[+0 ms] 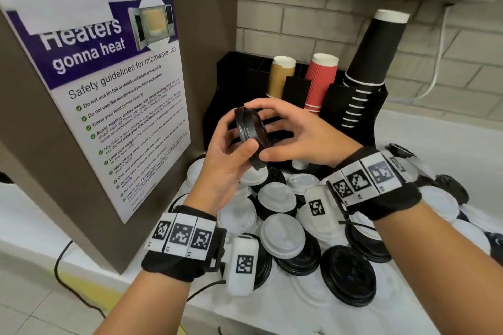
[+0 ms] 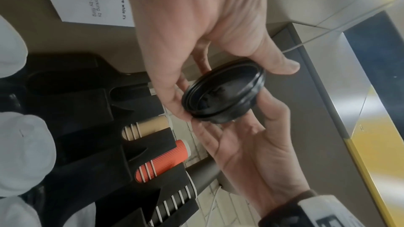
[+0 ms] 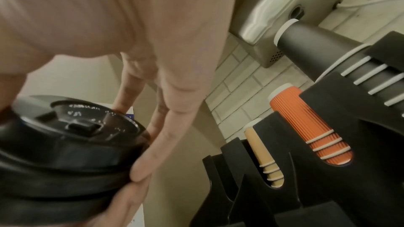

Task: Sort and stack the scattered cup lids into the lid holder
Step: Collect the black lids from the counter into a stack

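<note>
Both hands hold a small stack of black lids [image 1: 251, 136] on edge in the air, in front of the black holder [image 1: 351, 98]. My left hand [image 1: 226, 160] grips the rim from the left with thumb and fingers. My right hand [image 1: 288, 130] pinches it from the right, thumb below and fingers above. In the left wrist view the black lids [image 2: 223, 92] show their hollow underside between my left hand [image 2: 196, 40] and my right hand [image 2: 244, 144]. The right wrist view shows the black lids [image 3: 65, 144] top side, with the sip hole, under my right hand [image 3: 170, 84].
White lids [image 1: 281, 235] and black lids [image 1: 348, 275] lie heaped on the white counter below my wrists. The holder carries a brown cup stack [image 1: 280, 76], a red one [image 1: 319, 81] and a tall black one [image 1: 373, 57]. A brown panel with a microwave poster [image 1: 109, 90] stands at left.
</note>
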Demonstrator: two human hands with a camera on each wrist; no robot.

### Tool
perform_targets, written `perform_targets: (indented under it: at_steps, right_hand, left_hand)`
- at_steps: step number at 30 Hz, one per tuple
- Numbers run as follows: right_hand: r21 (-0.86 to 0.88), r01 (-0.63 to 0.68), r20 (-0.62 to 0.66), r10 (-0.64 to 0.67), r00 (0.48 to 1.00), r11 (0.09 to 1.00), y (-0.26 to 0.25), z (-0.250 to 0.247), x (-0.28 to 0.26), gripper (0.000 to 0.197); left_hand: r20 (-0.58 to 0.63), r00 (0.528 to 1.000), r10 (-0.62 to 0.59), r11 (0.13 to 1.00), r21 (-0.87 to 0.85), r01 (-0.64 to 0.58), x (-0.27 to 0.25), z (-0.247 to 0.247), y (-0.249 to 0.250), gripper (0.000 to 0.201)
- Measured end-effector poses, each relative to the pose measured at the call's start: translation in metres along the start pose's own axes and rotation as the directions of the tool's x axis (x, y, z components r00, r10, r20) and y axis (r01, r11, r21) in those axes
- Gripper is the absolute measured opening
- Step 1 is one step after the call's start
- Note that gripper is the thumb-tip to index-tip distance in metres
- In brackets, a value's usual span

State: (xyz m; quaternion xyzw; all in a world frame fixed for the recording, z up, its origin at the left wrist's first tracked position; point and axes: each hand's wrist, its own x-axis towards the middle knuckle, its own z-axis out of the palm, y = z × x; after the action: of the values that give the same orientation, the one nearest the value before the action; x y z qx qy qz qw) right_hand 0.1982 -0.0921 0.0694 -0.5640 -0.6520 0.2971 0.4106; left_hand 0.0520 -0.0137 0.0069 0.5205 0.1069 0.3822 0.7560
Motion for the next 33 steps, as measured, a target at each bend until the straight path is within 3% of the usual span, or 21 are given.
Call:
perform_targets:
  at_steps: [4,8,12,25,28,29,31,33]
  right_hand:
    - [-0.013,0.009,-0.021,-0.009,1.000,1.000,-0.002,-0.002,-0.003,0.068]
    - [-0.013,0.009,-0.058,-0.010,0.998,1.000,-0.002,-0.003,-0.002,0.068]
    - [-0.015,0.000,-0.011,-0.001,1.000,1.000,-0.001,-0.004,-0.002,0.067]
    - [-0.137,0.002,0.085,0.010,0.996,0.991,-0.002,-0.003,0.011,0.070]
    - [-0.142,-0.030,0.019,0.033,0.999,0.989,-0.002,-0.001,0.011,0.080]
    - [-0.146,-0.035,-0.045,0.028,0.999,0.989,-0.002,0.002,0.009,0.075]
    - [-0.219,-0.014,-0.092,-0.007,0.996,0.976,0.001,0.012,0.006,0.046]
    - [-0.426,0.003,0.120,0.053,0.991,0.905,0.008,0.029,-0.001,0.030]
  left_hand:
    - [-0.014,0.999,-0.041,0.998,-0.043,0.041,-0.003,0.001,0.000,0.119]
    - [-0.061,0.994,-0.093,0.986,-0.145,0.083,-0.004,0.006,-0.002,0.086]
    - [-0.042,0.986,-0.164,0.969,-0.194,0.153,-0.002,0.009,0.001,0.074]
    - [-0.026,0.979,-0.201,0.970,-0.148,0.195,-0.002,-0.004,0.001,0.071]
    - [-0.095,0.978,-0.183,0.970,-0.182,0.164,-0.003,-0.008,0.002,0.078]
    - [-0.132,0.975,-0.181,0.966,-0.210,0.151,-0.003,-0.011,0.003,0.078]
    - [-0.189,0.967,-0.168,0.958,-0.264,0.115,-0.002,-0.020,0.006,0.075]
    - [-0.218,0.964,-0.152,0.950,-0.301,0.082,-0.002,-0.029,0.011,0.071]
